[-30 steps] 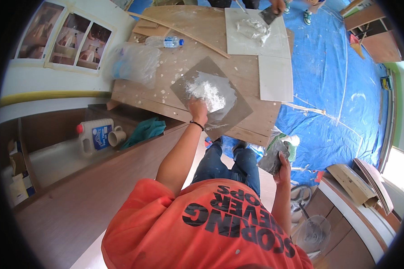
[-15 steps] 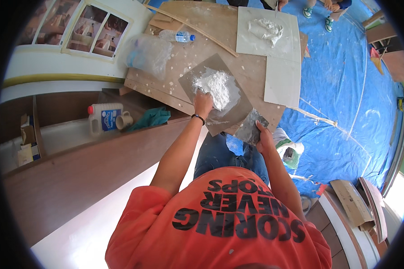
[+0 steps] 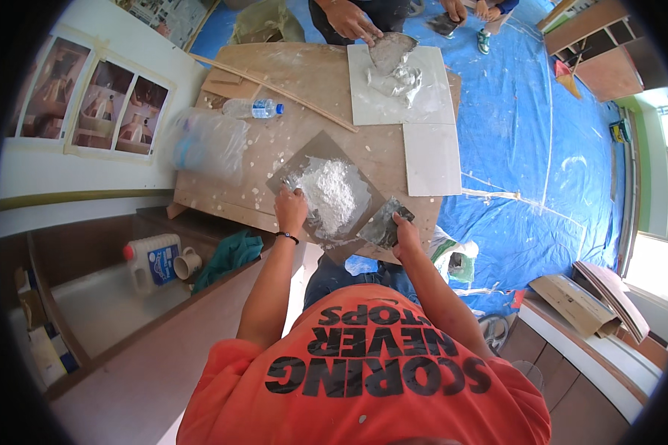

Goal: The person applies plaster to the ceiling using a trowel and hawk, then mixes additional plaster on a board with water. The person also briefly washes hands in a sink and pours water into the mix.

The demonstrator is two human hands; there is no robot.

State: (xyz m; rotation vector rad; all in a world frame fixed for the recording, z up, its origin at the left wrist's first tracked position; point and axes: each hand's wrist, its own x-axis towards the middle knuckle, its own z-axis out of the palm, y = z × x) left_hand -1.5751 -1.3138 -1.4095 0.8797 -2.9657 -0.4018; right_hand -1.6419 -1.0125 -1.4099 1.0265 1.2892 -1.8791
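- A red short-sleeved T-shirt with dark lettering is filling the nearest part of the view.
- A white plastic jug with a red cap, a beige mug and a crumpled teal cloth are sitting in a brown open compartment, off the near left edge of the tabletop.
- The right hand is pinching a dark grey, flat, stained plate between thumb and fingers, above the tabletop's near edge.
- The left hand, a dark bead bracelet on its wrist, is curling its fingers at the left side of a loose white powder heap; whether they are pinching anything, I cannot tell.
- The powder is lying on a grey-brown square board, which is pointing one corner over the near edge of the worn wooden tabletop.
- A clear crumpled plastic bag is lying along the left edge, with a clear blue-capped bottle just beyond it.
- At the far right corner, a co-worker's hand is holding a grey paste-smeared plate over white paste on a pale square board.
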